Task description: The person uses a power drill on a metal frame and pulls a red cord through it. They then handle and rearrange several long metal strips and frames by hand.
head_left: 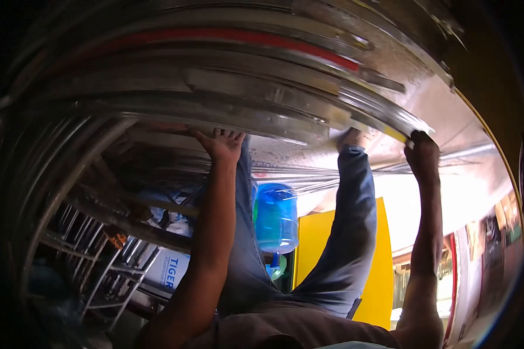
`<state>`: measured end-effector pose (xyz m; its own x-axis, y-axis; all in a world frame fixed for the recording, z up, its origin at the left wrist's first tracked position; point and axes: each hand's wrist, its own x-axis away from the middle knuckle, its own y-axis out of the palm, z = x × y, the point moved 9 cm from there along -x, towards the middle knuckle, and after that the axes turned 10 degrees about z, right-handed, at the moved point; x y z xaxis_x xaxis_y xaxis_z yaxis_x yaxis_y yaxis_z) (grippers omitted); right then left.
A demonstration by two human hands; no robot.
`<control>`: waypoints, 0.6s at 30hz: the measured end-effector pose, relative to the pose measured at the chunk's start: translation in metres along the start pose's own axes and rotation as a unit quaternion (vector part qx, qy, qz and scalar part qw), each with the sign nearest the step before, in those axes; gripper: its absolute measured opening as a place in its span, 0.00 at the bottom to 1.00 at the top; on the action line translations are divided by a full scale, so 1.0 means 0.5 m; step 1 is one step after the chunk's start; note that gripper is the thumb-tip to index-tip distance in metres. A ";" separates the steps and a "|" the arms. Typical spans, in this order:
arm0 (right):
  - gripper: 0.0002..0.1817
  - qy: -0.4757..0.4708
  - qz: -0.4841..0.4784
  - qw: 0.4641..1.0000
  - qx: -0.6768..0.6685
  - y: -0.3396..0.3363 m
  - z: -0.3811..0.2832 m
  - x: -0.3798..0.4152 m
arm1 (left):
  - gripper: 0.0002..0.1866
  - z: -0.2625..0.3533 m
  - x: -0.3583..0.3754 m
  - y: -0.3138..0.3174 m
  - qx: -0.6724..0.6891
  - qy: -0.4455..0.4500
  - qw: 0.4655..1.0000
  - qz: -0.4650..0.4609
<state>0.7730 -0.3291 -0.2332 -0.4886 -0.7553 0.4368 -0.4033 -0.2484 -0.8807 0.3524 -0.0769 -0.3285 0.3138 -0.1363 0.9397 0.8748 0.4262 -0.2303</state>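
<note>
Long grey metal bars point(244, 116) curve across the upper half of the head view, blurred by motion. My left hand point(223, 144) is at their lower edge, thumb stretched out to the side and fingertips against the nearest bar. Further right, my right hand point(424, 154) is closed around the end of a thin metal strip point(378, 123) with a yellow patch near its tip. What lies inside that fist is partly hidden. Between the hands, my foot point(353, 138) is below the bars.
A red strip point(244, 38) lies among the bars. Thin rods point(308, 171) run across the floor behind my legs. Near them are a blue water jug point(276, 218) and a yellow panel point(320, 250). At left are a metal rack point(116, 285) and a white TIGER-marked bag point(169, 270).
</note>
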 end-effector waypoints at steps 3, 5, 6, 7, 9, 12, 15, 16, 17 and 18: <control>0.05 0.014 -0.014 1.000 0.001 0.077 0.031 -0.022 | 0.56 0.028 -0.017 -0.039 0.002 0.011 0.998 0.057; 0.07 0.005 -0.059 0.998 0.029 0.137 0.041 -0.045 | 0.47 0.037 0.006 -0.027 -0.046 0.049 0.990 0.125; 0.07 0.005 -0.070 0.997 0.037 0.164 0.047 -0.057 | 0.47 0.044 -0.004 -0.023 -0.041 0.055 0.991 0.115; 0.07 -0.003 -0.044 0.999 0.013 0.146 0.032 -0.056 | 0.45 0.089 0.000 -0.011 -0.124 0.182 0.972 0.085; 0.07 0.001 -0.035 0.999 0.012 0.129 0.018 -0.024 | 0.38 0.133 0.033 -0.025 -0.286 0.360 0.884 0.081; 0.04 0.012 -0.037 0.999 0.024 0.047 -0.006 0.033 | 0.38 0.134 0.133 0.021 -0.208 0.306 0.926 0.076; 0.03 -0.009 -0.001 0.999 0.035 -0.074 -0.054 0.069 | 0.44 0.132 0.206 0.046 -0.166 0.264 0.950 0.016; 0.04 -0.018 0.011 0.998 0.057 -0.117 -0.073 0.070 | 0.47 0.121 0.231 0.069 -0.127 0.224 0.965 -0.040; 0.07 -0.010 0.007 0.996 0.083 -0.151 -0.078 0.071 | 0.51 0.114 0.245 0.077 -0.108 0.202 0.971 -0.070; 0.08 -0.017 0.017 0.995 0.100 -0.172 -0.057 0.080 | 0.51 0.117 0.262 0.080 -0.104 0.204 0.971 -0.072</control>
<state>0.7657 -0.3207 -0.1348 -0.4708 -0.7851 0.4024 -0.2234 -0.3351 -0.9153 0.4069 -0.0256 -0.2000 0.2657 -0.5415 0.7976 0.9627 0.1924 -0.1901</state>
